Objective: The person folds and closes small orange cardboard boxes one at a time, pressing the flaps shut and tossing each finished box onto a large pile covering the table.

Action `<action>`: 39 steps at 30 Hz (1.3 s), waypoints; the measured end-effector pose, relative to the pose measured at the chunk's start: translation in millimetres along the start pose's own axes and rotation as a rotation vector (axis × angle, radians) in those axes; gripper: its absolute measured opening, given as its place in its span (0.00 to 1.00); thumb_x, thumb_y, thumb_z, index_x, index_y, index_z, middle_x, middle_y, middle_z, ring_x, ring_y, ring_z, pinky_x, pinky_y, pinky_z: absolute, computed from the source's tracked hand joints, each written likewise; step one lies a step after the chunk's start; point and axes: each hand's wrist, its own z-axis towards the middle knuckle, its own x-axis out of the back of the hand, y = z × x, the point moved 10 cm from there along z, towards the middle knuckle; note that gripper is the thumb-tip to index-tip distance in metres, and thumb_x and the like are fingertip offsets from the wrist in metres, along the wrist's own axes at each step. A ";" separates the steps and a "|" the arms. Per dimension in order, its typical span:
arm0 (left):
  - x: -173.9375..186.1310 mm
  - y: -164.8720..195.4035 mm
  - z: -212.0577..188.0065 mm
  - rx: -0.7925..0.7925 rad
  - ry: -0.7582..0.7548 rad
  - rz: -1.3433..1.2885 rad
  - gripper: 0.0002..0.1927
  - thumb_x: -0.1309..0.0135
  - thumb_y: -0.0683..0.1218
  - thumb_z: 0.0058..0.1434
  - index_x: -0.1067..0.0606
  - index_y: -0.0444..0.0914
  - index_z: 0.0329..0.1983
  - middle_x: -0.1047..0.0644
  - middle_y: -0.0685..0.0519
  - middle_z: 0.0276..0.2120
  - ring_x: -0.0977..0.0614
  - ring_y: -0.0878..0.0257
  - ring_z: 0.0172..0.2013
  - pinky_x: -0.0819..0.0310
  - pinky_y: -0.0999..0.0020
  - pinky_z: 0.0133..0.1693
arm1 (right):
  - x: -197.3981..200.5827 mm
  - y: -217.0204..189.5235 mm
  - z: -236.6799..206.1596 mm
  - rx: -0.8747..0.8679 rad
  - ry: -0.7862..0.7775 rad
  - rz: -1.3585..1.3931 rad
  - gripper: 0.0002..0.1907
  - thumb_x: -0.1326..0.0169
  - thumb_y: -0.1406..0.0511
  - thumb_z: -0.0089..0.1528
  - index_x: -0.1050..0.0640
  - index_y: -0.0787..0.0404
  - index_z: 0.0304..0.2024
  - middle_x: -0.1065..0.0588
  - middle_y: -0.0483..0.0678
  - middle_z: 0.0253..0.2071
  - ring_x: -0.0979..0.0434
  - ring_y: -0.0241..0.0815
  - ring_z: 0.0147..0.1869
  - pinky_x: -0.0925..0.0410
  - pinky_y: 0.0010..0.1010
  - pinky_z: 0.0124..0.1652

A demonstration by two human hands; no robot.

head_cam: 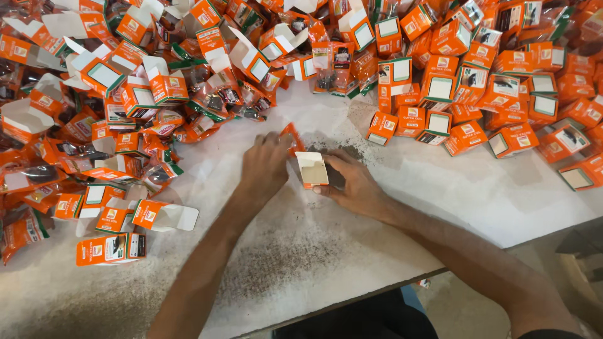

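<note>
White and speckled with dark grit, the surface [301, 251] runs under both forearms, its near edge cutting across the bottom right. On its near left lies a flat orange carton [110, 248], and just beyond it an opened one with a white flap [164, 215]. At the middle, the two hands meet over a small orange box [312, 169] that stands on the surface with its open end up, showing a pale inside. The right hand [355, 183] curls around the box's right side, fingers closed on it. The left hand [265, 164] is just beside the box on its left, fingers pinched on an orange packet [292, 137] that tilts up above the box's rim. Farther left, a heap of clear packets and open cartons [113, 107] crowds the surface. Farther right, closed orange boxes with pale windows [477, 100] pile up, the nearest of them standing in a loose row.
</note>
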 end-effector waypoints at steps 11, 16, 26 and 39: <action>81.6 63.8 -101.9 -0.303 0.604 -0.576 0.22 0.36 0.32 0.58 0.32 0.35 0.52 0.26 0.37 0.50 0.21 0.46 0.56 0.19 0.54 0.51 | -20.3 -5.2 5.3 -0.027 -0.067 0.036 0.27 0.31 0.65 0.49 0.22 0.62 0.51 0.23 0.53 0.47 0.22 0.56 0.53 0.29 0.42 0.50; 62.8 68.0 -85.6 -0.277 0.427 -0.302 0.28 0.33 0.43 0.55 0.27 0.36 0.59 0.25 0.40 0.51 0.28 0.30 0.63 0.24 0.43 0.55 | -23.5 -7.9 4.2 -0.031 -0.100 0.020 0.29 0.31 0.63 0.50 0.23 0.64 0.53 0.24 0.54 0.49 0.24 0.57 0.55 0.30 0.44 0.52; 66.3 59.9 -62.3 0.106 0.317 -0.266 0.07 0.38 0.43 0.58 0.19 0.38 0.39 0.37 0.35 0.64 0.40 0.32 0.65 0.43 0.36 0.63 | -24.9 -17.2 2.8 -0.001 -0.110 0.033 0.32 0.31 0.61 0.52 0.25 0.62 0.58 0.24 0.54 0.51 0.24 0.59 0.56 0.31 0.46 0.54; -11.5 9.2 -58.1 0.662 0.057 -1.159 0.07 0.41 0.38 0.59 0.29 0.34 0.35 0.23 0.54 0.29 0.22 0.70 0.31 0.26 0.71 0.31 | -29.9 0.2 -15.9 0.005 -0.008 0.048 0.35 0.34 0.64 0.59 0.36 0.62 0.64 0.25 0.56 0.60 0.23 0.60 0.63 0.29 0.44 0.58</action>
